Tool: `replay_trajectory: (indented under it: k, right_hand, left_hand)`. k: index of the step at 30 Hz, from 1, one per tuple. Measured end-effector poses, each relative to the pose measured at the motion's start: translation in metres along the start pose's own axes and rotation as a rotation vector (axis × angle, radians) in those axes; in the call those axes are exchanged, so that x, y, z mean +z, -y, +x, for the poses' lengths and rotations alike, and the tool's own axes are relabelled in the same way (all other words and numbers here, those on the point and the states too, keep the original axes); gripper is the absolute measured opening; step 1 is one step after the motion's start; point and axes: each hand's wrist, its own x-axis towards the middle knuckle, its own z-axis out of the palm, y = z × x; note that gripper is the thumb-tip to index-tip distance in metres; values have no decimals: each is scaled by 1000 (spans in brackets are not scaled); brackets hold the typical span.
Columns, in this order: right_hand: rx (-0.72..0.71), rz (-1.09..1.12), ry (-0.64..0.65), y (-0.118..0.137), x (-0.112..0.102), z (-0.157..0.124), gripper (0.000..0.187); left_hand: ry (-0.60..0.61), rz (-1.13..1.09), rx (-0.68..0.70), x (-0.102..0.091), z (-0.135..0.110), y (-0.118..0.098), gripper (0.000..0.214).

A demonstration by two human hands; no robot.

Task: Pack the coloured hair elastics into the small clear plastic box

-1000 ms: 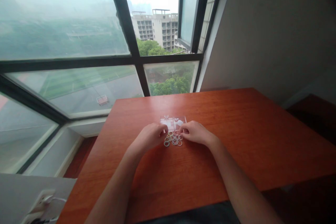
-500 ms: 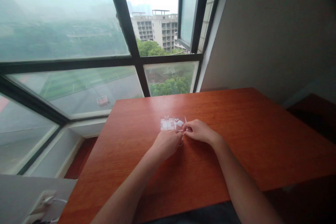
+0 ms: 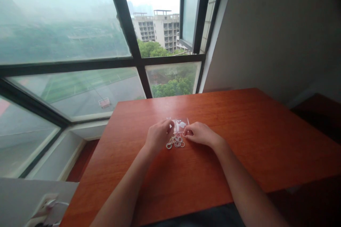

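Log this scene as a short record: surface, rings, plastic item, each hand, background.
Surface: reddish-brown table
Rings: pale, loosely piled between the hands
Plastic item: clear, flat, beyond the rings, partly hidden
Left hand: hiding the plastic item's left part; grip unclear
Right hand: at the rings' far right edge; grip unclear
Background: dark-framed window

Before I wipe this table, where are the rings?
In the head view, below centre, rings lie on the table between the left hand and right hand.

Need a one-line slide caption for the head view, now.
Left hand and right hand beside loose rings on a table, clear plastic just beyond the rings.
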Motion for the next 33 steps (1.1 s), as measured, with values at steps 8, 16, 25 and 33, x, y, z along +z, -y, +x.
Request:
replay_trajectory:
  k: [8, 16, 25, 33]
  right_hand:
    - [28, -177, -31, 6, 8, 3, 19]
    - [-24, -104, -27, 0, 13, 3, 16]
    - [-37, 46, -49, -3, 5, 3, 17]
    - [-26, 123, -161, -6, 4, 7, 14]
  left_hand:
    - [-165, -130, -148, 8, 8, 43, 16]
    - [-105, -125, -149, 21, 11, 45, 17]
    - [-97, -322, -123, 34, 12, 53, 18]
    - [-102, -408, -102, 40, 15, 43, 15]
